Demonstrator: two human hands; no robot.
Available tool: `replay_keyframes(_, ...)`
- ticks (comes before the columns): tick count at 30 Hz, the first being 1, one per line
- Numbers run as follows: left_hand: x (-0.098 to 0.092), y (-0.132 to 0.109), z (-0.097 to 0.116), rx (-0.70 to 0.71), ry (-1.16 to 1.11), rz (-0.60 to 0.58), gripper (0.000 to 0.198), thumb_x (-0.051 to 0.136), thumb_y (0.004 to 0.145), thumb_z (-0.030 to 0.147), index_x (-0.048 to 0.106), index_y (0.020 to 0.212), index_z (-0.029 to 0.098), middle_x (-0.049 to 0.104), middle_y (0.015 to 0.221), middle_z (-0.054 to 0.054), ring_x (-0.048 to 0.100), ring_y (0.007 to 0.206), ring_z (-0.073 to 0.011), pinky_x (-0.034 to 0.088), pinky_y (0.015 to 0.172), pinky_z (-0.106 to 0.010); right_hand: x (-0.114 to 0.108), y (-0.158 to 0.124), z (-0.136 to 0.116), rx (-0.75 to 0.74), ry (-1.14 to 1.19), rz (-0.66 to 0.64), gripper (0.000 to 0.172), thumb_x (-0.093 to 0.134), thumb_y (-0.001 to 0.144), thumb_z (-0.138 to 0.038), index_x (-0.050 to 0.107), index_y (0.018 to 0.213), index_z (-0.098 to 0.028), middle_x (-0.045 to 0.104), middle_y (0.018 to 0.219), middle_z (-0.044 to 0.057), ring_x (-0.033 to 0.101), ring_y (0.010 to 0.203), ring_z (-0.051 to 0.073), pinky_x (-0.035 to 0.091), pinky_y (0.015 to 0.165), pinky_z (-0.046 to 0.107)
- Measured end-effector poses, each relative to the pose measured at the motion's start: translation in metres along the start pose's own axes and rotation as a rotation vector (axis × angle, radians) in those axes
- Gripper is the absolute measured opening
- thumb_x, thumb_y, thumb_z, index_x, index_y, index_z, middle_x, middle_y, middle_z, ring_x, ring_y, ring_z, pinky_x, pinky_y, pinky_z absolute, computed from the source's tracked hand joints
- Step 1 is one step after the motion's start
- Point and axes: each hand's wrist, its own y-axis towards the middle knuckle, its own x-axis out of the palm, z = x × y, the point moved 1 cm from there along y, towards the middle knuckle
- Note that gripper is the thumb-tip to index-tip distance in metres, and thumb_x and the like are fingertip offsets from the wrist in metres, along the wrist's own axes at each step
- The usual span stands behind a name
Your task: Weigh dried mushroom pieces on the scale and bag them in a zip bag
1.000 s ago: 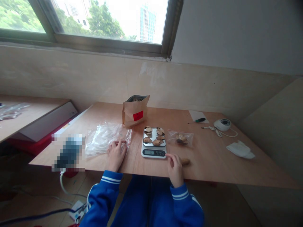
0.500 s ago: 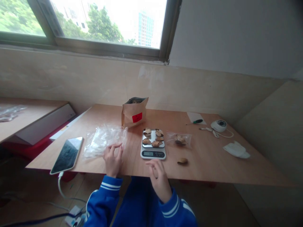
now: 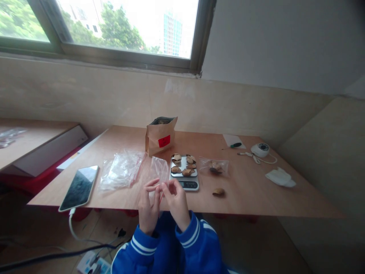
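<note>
Between my two hands is a clear zip bag (image 3: 159, 167) with a red strip at its mouth, held near the table's front edge. My left hand (image 3: 148, 207) pinches one side of that mouth; my right hand (image 3: 177, 199) pinches the other, and the fingertips meet. Just behind them stands a white digital scale (image 3: 195, 185), its display partly covered by my right hand. Several brown dried slices (image 3: 188, 172) lie on its plate. Left of my hands rests a pile of clear zip bags (image 3: 121, 171).
Behind the scale stands an open brown paper pouch (image 3: 159, 139) with a red label. To the right are a filled zip bag (image 3: 215, 167), a single brown piece (image 3: 218, 192), a screwdriver (image 3: 235, 145), a white camera (image 3: 260, 150) and a crumpled tissue (image 3: 281, 177). A phone (image 3: 80, 188) lies left.
My left hand has taken one bag off the pile and brought it right. My right hand has moved left and up to grip its mouth too.
</note>
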Motion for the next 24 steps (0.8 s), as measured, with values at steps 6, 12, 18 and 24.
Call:
replay_keyframes(6, -0.007, 0.017, 0.008, -0.259, -0.147, 0.248, 0.027, 0.049, 0.088, 0.044, 0.052, 0.090, 0.017, 0.065, 0.082, -0.006, 0.064, 0.077, -0.0174, 0.051, 0.072, -0.032, -0.028, 0.020, 0.003, 0.064, 0.112, -0.025, 0.041, 0.069, 0.070, -0.057, 0.053, 0.070, -0.019, 0.062, 0.062, 0.000, 0.057, 0.057, 0.013, 0.046, 0.055, 0.025)
replay_keyframes(12, -0.016, 0.056, 0.011, -0.291, -0.209, 0.311, 0.025, 0.053, 0.086, 0.043, 0.050, 0.086, 0.018, 0.061, 0.075, -0.001, 0.059, 0.069, -0.0134, 0.048, 0.066, -0.026, -0.067, 0.053, -0.026, -0.057, -0.147, -0.323, 0.036, 0.064, 0.077, -0.053, 0.062, 0.086, -0.018, 0.067, 0.083, 0.002, 0.061, 0.070, 0.014, 0.050, 0.066, 0.028)
replay_keyframes(18, -0.009, 0.067, 0.018, -0.251, -0.224, 0.258, 0.032, 0.050, 0.088, 0.042, 0.053, 0.108, 0.018, 0.053, 0.075, 0.002, 0.050, 0.059, -0.0093, 0.042, 0.058, -0.022, -0.103, 0.084, -0.004, -0.327, -0.758, -0.075, 0.033, 0.063, 0.081, -0.040, 0.065, 0.107, -0.019, 0.054, 0.111, 0.011, 0.053, 0.111, 0.027, 0.042, 0.099, 0.046)
replay_keyframes(24, 0.002, 0.060, 0.011, -0.246, -0.170, 0.125, 0.041, 0.043, 0.091, 0.047, 0.057, 0.117, 0.019, 0.054, 0.074, 0.001, 0.044, 0.057, -0.0090, 0.040, 0.056, -0.022, -0.116, 0.088, 0.038, -0.391, -0.969, -0.107, 0.029, 0.062, 0.083, -0.035, 0.066, 0.110, -0.024, 0.052, 0.119, 0.012, 0.051, 0.116, 0.029, 0.043, 0.099, 0.049)
